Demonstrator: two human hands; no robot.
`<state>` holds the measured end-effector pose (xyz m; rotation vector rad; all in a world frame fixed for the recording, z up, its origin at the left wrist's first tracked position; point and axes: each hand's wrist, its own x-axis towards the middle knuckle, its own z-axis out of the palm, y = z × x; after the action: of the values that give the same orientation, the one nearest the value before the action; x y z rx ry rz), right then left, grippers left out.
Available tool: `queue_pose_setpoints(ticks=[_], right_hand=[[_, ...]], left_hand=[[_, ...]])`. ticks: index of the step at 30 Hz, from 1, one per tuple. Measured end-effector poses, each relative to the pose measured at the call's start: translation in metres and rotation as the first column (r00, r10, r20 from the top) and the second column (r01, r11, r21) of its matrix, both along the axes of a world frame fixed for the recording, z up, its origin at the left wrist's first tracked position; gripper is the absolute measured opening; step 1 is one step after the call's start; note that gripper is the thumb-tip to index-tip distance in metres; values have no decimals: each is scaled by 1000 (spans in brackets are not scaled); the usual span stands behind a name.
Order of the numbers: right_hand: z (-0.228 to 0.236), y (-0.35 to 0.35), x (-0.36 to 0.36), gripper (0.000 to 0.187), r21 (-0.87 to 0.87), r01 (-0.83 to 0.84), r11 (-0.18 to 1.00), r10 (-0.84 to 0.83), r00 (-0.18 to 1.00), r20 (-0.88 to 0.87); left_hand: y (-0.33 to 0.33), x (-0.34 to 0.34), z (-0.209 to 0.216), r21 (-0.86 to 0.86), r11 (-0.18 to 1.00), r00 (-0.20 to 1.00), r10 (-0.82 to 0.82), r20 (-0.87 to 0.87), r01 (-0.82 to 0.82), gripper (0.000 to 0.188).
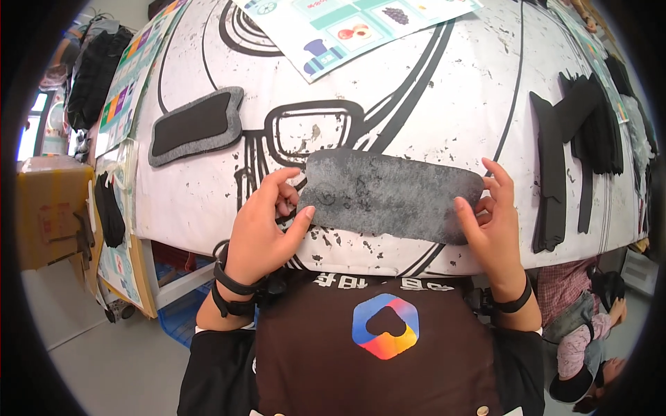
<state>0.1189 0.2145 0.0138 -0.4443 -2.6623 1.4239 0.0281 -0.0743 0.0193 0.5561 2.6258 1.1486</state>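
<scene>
I hold a dark grey felt piece (388,194), oblong with rounded corners, flat just above the near edge of the table. My left hand (267,225) pinches its left end with the thumb on top. My right hand (496,215) grips its right end the same way, fingers spread behind it. Both wrists wear black bands. A finished grey-edged black felt pad (196,125) lies on the table to the upper left, apart from both hands.
The table (444,97) carries a white cover with black line drawings and flaked spots. Black strips (576,152) are stacked at the right. A printed picture sheet (347,28) lies at the far edge. A cardboard box (48,208) stands at the left.
</scene>
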Motion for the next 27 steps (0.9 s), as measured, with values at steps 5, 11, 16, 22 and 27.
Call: queue_pose_setpoints(ticks=[5, 11, 16, 22, 27], right_hand=[[-7, 13, 0, 44, -139, 125, 982, -132, 990, -42], [-12, 14, 0, 34, -179, 108, 978, -106, 994, 17], [-13, 10, 2, 26, -202, 160, 966, -159, 987, 21], [-7, 2, -1, 18, -207, 236, 949, -231, 972, 49], [-13, 11, -1, 18, -214, 198, 956, -196, 980, 31]], left_hand=[[-4, 5, -8, 23, 999, 981, -43, -190, 49, 24], [-10, 4, -13, 91, 996, 974, 5, -228, 16, 14], [-14, 5, -12, 137, 990, 989, 47, -140, -28, 13], [-15, 6, -18, 139, 990, 984, 48, -170, -24, 13], [-15, 5, -20, 122, 992, 979, 27, -204, -2, 13]])
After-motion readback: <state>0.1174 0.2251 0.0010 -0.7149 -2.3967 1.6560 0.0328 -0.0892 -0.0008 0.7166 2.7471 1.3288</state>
